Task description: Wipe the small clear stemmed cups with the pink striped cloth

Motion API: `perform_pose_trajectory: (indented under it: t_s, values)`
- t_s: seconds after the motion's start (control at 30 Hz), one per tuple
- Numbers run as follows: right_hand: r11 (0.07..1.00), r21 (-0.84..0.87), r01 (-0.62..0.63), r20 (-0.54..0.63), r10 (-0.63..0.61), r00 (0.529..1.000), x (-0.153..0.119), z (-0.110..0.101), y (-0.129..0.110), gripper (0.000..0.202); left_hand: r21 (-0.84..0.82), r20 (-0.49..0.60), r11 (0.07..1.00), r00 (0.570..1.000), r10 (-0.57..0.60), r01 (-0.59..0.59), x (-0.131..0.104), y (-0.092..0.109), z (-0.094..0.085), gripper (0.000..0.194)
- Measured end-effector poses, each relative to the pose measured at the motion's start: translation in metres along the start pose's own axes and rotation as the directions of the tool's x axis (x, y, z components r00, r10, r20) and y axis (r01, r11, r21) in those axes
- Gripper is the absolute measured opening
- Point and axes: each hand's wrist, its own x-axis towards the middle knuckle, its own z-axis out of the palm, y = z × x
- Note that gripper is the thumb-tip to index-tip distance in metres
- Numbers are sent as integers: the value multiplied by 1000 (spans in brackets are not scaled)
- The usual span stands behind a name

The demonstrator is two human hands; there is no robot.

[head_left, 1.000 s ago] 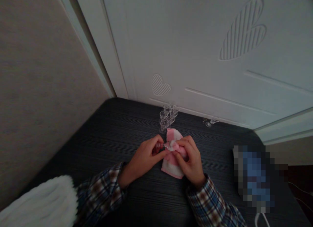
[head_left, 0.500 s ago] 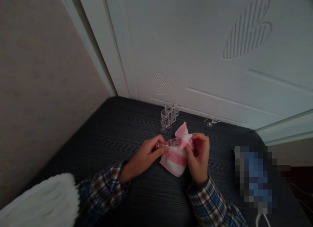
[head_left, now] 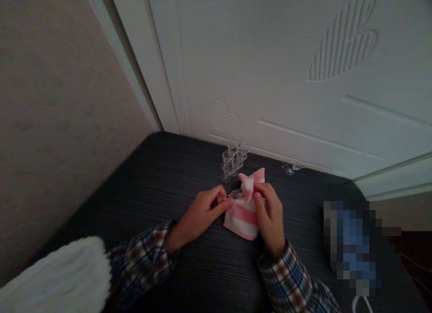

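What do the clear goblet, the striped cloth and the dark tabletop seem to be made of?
Clear goblet in the left hand: glass or plastic, glossy; it is see-through with glints, so either fits.
Striped cloth: soft, matte fabric, perhaps terry, judging by its loose folds.
Dark tabletop: wood or laminate, mostly matte; fine parallel lines look like grain.

Dim, underexposed, cool grey cast. Door (head_left: 270,79) palest area, table (head_left: 168,169) near black at bottom centre. Wall (head_left: 60,101), left, soft and smeary. Glasses (head_left: 232,159), centre: faint rim glints. Cloth (head_left: 243,216) legible. Mosaic patch (head_left: 353,241) lower right.
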Motion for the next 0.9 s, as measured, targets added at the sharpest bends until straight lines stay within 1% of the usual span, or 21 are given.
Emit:
perform_pose_trajectory:
  t_s: [0.1, 0.17, 0.23, 0.3, 0.47, 0.53, 0.63, 0.7, 0.77, 0.83, 0.9]
  values:
    - [999, 36, 3, 121, -8, 993, -1, 3, -2, 32, 50, -3, 999, 1000, 17, -17, -1, 0, 1, 23]
    - [998, 48, 43, 198, -52, 979, -2, 4, -4, 35, 78, 16, 997, 999, 29, -30, -2, 0, 3, 25]
    - [995, 59, 82, 235, -94, 967, -4, 6, -5, 36, 85, 36, 996, 999, 34, -37, -4, -1, 6, 25]
    - [994, 62, 86, 239, -98, 966, -7, 7, -4, 36, 84, 52, 995, 998, 41, -45, -6, -2, 8, 24]
    - [997, 78, 24, 206, -39, 978, -11, 7, -2, 41, 86, 99, 994, 993, 59, -68, -9, 1, 7, 17]
    - [993, 121, -3, 188, -21, 982, -11, 6, -1, 44, 42, 115, 995, 990, 84, -89, -10, 4, 5, 15]
    - [972, 216, -93, 155, 59, 986, -9, 6, 0, 48, -48, 112, 992, 987, 118, -113, -10, 7, 3, 16]
    - [950, 275, -150, 139, 115, 984, -6, 5, 2, 46, -86, 105, 992, 989, 101, -92, -9, 8, 3, 21]
    - [932, 317, -173, 132, 138, 982, -2, 3, 4, 41, -108, 92, 993, 994, 66, -56, -7, 9, 2, 23]
    - [925, 333, -184, 159, 137, 978, 1, 2, 6, 35, -133, 73, 991, 996, 43, -33, -4, 9, 0, 23]
    - [915, 351, -199, 207, 132, 969, 2, 0, 7, 36, -163, 55, 987, 998, 27, -18, -3, 8, -1, 24]
